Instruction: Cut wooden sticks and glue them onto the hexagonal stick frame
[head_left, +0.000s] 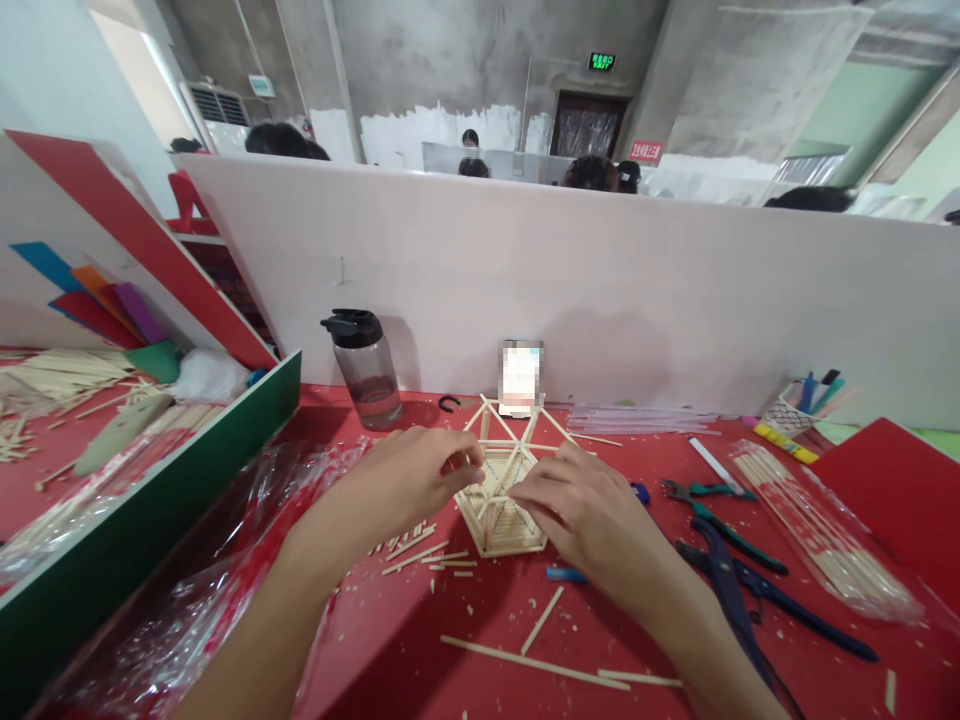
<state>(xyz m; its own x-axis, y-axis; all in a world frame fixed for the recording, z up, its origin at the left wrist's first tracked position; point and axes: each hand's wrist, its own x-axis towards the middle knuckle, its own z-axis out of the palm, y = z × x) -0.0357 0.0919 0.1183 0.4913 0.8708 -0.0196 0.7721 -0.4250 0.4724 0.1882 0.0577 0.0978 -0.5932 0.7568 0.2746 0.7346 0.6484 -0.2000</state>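
A small model built of thin wooden sticks (pixel 514 548) stands on the red table, with a slatted many-sided base and slanting sticks rising to a frame on top. On its left side, my left hand (pixel 427 468) has thumb and fingers curled together on the upper sticks. My right hand (pixel 581 500) pinches the model from the right, its fingertips at the middle sticks; what lies exactly between them is hidden. Short cut stick pieces (pixel 416 545) lie beside the base. Below my right hand a blue item (pixel 566 574) shows partly.
Behind the model are a phone (pixel 520 378) and a water bottle (pixel 367 370). To the right lie green-handled pliers (pixel 739 530), larger blue-handled cutters (pixel 750 585) and bagged sticks (pixel 825 530). A green divider (pixel 165 480) and crumpled plastic (pixel 202 570) stand left; longer sticks (pixel 532 660) lie in front.
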